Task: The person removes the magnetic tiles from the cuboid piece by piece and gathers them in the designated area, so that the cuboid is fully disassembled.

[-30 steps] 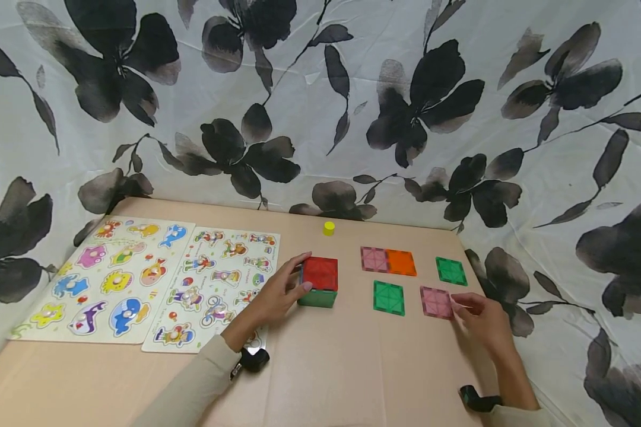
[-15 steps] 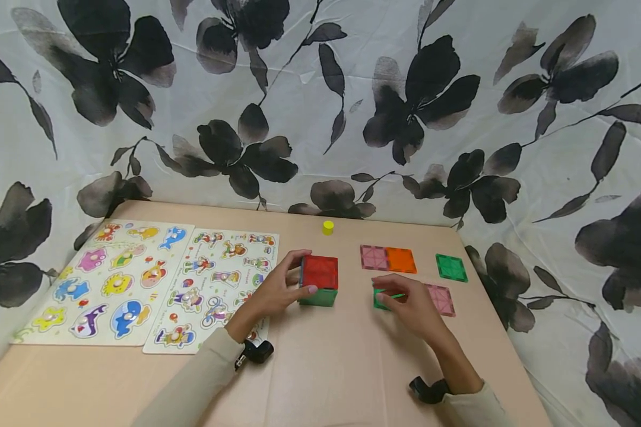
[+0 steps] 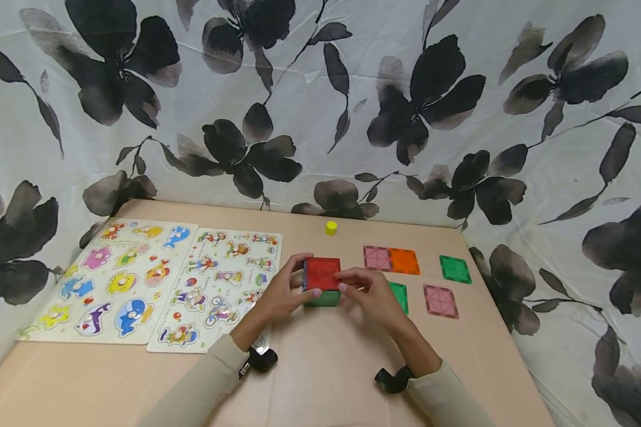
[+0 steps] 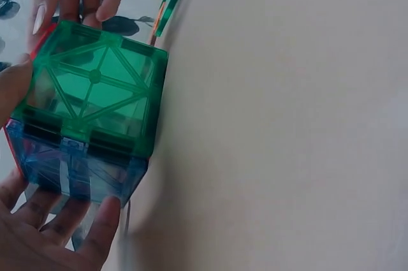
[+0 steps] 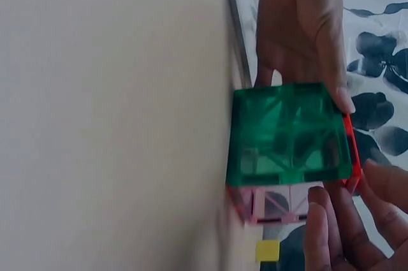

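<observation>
A cube of translucent magnetic tiles (image 3: 322, 274) stands on the table, with a red tile on top and a green one in front. Its blue side shows in the left wrist view below the green face (image 4: 95, 86); its pink side shows in the right wrist view under the green face (image 5: 290, 134). My left hand (image 3: 282, 292) grips the cube from the left, thumb by the front edge, fingers against the blue side. From the right, my right hand (image 3: 373, 294) holds the cube's upper edge with curled fingers and thumb. Its fingertips partly cover the pink side.
Loose flat tiles lie to the right: pink (image 3: 377, 258) joined to orange (image 3: 404, 261), green (image 3: 456, 270), pink (image 3: 441, 301), and another green (image 3: 400, 295) partly behind the right hand. A small yellow piece (image 3: 331, 228) stands behind the cube. Two picture boards (image 3: 216, 287) lie left.
My right hand has come leftward from the loose pink tile, over the green tile, to the cube's right side. My left hand has kept its grip; the cube has stayed in place.
</observation>
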Demonstrator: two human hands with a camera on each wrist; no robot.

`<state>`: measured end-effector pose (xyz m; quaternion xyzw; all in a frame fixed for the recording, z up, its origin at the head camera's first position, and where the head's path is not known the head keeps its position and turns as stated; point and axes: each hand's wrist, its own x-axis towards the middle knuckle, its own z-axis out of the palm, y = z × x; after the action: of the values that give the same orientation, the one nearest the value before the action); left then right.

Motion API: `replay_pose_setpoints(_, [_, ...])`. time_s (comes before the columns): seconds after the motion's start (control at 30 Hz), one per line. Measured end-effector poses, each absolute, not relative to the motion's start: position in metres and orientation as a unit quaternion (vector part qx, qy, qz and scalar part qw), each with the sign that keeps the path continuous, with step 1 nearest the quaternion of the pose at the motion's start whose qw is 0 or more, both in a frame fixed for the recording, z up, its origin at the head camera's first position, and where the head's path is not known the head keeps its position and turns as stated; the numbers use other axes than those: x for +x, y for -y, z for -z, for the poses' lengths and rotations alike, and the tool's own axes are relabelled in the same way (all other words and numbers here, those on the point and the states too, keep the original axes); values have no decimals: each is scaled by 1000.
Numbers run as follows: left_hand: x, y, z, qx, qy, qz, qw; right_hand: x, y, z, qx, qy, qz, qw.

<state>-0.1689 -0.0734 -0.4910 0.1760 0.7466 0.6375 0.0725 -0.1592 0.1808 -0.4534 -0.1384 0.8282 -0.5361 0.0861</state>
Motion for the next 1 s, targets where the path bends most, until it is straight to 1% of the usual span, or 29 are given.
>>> replay_pose_setpoints(0.3, [-171, 71, 491, 182, -735, -648, 88, -158, -171, 451, -117, -811, 569, 69])
replay_pose_setpoints(0.57, [-170, 72, 490, 171, -742, -642, 89, -153, -163, 434, -69, -808, 582, 59])
replay_pose_setpoints(0.67, [-171, 72, 490, 168, -743, -642, 90, -150, -163, 430, -66, -798, 598, 44])
replay_pose_setpoints(0.73, [-172, 72, 491, 167, -743, -642, 90, -148, -167, 428, -72, -789, 609, 26])
replay_pose_setpoints(0.83, [-172, 72, 492, 167, -738, -647, 93, -143, -177, 423, -67, -782, 619, 15])
replay_pose_setpoints(1.0, [-171, 74, 489, 161, -736, -650, 100, -130, -202, 423, -40, -779, 625, 27])
